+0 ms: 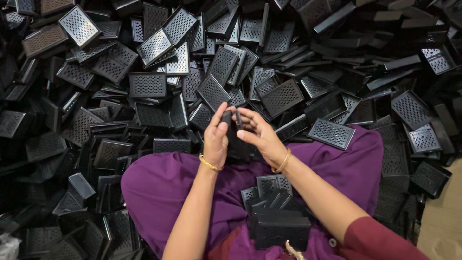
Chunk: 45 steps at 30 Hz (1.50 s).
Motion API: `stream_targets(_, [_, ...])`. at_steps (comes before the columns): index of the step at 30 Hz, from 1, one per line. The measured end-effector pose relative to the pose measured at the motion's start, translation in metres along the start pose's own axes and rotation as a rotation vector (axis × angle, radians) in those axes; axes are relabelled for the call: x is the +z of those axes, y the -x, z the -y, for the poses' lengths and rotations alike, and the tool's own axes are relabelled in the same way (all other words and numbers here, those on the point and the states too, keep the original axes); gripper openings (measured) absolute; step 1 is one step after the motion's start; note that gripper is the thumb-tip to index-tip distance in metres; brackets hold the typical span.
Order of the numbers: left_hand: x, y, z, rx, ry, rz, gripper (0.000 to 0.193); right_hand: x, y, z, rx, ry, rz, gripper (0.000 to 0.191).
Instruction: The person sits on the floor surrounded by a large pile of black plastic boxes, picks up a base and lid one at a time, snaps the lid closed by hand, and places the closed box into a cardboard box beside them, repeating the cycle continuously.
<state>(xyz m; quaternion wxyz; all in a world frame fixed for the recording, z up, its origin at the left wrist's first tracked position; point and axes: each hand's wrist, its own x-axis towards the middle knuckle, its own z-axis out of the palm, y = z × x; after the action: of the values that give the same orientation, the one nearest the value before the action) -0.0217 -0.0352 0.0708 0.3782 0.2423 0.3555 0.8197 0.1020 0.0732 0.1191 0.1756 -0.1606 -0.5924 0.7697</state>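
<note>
We look down on our own lap, draped in purple cloth, our landmark here. Just above the cloth, our left hand and right hand meet around a small flat black perforated plastic panel. Both hands are partly closed on it with pinching fingertips, the panel held upright between them. The grip looks light; we judge the panel could slip and drop into the huge heap of identical black perforated panels beyond the cloth and be lost among them. A stack of black panels resting on the cloth, near our right forearm, could slide off if our knees shift.
</note>
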Motion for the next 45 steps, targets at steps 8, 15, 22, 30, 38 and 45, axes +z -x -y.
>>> stream_targets(8, [0.01,0.008,-0.018,-0.034,0.023,0.113,0.084,-0.002,0.011,0.016,-0.08,0.545,-0.068,0.078])
stream_targets(15, [0.01,0.009,-0.006,-0.053,0.015,0.171,0.083,-0.003,0.009,0.003,-0.072,0.172,-0.125,0.078])
stream_targets(22, [-0.008,0.012,0.0,-0.013,-0.067,0.19,0.055,0.008,0.009,0.009,-0.053,0.325,-0.136,0.076])
stream_targets(30, [-0.016,0.002,0.005,-0.17,0.375,-0.34,0.049,0.02,0.026,0.003,-0.495,0.913,-0.084,0.065])
stream_targets(38, [-0.011,0.01,0.015,-0.147,0.452,-0.278,0.047,0.026,0.03,-0.003,-0.581,1.063,-0.119,0.057])
stream_targets(45, [0.008,0.015,0.005,-0.333,0.159,0.0,0.058,0.011,0.051,0.057,-0.203,0.946,-0.186,0.05])
